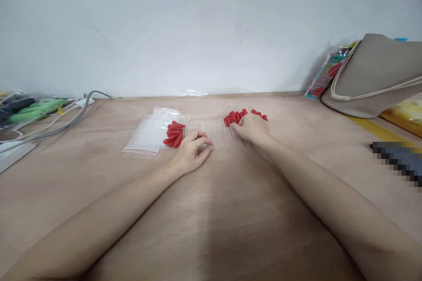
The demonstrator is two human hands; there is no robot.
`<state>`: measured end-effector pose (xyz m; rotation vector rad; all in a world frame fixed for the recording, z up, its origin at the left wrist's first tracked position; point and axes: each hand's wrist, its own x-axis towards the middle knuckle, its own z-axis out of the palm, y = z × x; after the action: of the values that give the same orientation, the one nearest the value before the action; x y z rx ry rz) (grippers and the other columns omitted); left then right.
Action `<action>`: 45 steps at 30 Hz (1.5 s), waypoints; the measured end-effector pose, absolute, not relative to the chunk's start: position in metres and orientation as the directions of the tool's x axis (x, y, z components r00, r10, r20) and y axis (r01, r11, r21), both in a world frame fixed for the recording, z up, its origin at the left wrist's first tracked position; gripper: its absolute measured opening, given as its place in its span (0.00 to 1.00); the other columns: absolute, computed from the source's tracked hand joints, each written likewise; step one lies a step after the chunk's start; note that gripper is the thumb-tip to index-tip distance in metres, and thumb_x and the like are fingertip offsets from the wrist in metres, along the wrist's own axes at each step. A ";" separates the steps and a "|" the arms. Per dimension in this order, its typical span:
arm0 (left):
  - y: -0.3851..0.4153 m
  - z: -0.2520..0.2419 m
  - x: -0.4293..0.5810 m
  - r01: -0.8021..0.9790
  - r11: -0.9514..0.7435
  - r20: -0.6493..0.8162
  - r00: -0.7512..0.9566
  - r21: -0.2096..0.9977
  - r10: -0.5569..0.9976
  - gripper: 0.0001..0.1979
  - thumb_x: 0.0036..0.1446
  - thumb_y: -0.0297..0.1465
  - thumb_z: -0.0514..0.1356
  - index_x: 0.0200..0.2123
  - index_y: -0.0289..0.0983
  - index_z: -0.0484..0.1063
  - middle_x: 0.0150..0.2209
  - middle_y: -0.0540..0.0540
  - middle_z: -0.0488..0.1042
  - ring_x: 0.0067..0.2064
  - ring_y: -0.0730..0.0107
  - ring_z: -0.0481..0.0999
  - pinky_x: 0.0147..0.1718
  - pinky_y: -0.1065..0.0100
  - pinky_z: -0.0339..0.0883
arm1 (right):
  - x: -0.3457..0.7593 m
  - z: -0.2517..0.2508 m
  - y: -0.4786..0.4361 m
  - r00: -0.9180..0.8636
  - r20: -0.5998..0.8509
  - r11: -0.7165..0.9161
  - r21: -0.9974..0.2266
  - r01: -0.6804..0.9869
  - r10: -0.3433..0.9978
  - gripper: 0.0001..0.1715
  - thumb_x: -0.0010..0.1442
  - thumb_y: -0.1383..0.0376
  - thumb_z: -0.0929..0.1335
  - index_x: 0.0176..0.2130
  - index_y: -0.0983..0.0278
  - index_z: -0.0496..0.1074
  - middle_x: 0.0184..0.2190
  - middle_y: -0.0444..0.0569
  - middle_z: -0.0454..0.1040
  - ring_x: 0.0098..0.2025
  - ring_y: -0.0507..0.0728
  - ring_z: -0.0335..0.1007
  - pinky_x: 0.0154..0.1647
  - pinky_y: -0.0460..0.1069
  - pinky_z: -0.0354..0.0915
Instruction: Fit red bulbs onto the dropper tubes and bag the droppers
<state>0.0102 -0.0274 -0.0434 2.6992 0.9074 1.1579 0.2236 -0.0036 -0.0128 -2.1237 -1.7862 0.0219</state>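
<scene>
Clear tubes (219, 135) lie on the desk (211, 219) between left red bulbs (174, 134) and right red bulbs (232, 117). The left hand (194, 151), fingers half curled, covers some; the right hand (253, 127) bends its fingers beside the latter; I cannot tell either's grip.

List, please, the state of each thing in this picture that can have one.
Left hand: fingers curled, over clear tubes
Right hand: fingers bent, at right red bulbs
Clear tubes: lying side by side
Left red bulbs: bunched, fanned out
Right red bulbs: side by side, partly hidden
Plastic bags: flat, overlapping; seals unclear
Drawstring bag: whether open or shut unclear
Grey cable: bent
</scene>
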 end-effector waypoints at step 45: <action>0.043 -0.009 -0.055 0.871 -0.180 0.191 0.102 0.458 0.976 0.11 0.47 0.35 0.56 0.34 0.39 0.72 0.33 0.48 0.75 0.30 0.67 0.73 0.27 0.69 0.64 | 0.222 -0.026 -0.046 -0.007 0.387 0.028 -0.047 0.999 0.922 0.14 0.60 0.63 0.55 0.37 0.68 0.63 0.27 0.53 0.72 0.30 0.58 0.68 0.24 0.48 0.47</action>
<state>-0.0548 0.0429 -0.0087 2.1483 1.8452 0.6718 0.2224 -0.0463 -0.0261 -1.9642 -2.0006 -0.3464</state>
